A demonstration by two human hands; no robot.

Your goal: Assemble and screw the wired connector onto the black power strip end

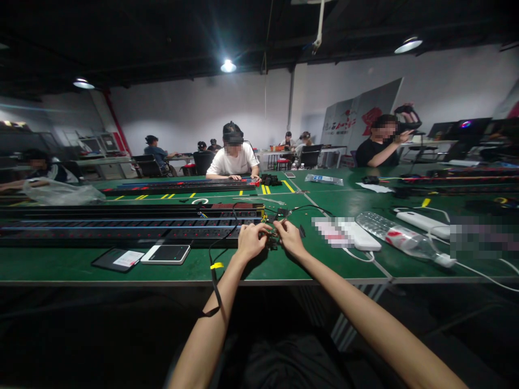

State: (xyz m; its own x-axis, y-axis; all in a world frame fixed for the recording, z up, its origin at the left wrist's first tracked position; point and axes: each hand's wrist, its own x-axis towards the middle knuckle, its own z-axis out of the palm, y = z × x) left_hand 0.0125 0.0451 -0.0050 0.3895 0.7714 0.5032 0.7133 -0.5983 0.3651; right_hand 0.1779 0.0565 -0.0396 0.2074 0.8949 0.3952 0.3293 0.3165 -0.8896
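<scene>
I inspected a green surface [194,267] carrying a long black multi-socket rail [121,228], which ran crosswise through my view. My left hand [251,241] and right hand [290,237] were close together over the surface, just beside the rail's right end. A thin black cable [211,254] hung near my left hand. The fingers [259,229] of both hands were closed in a tight pinch on a small circuit board [273,239]. The board's long axis appeared to point away from me, toward the far side of the surface, though my fingers hid much of it, so I could not confirm this.
</scene>
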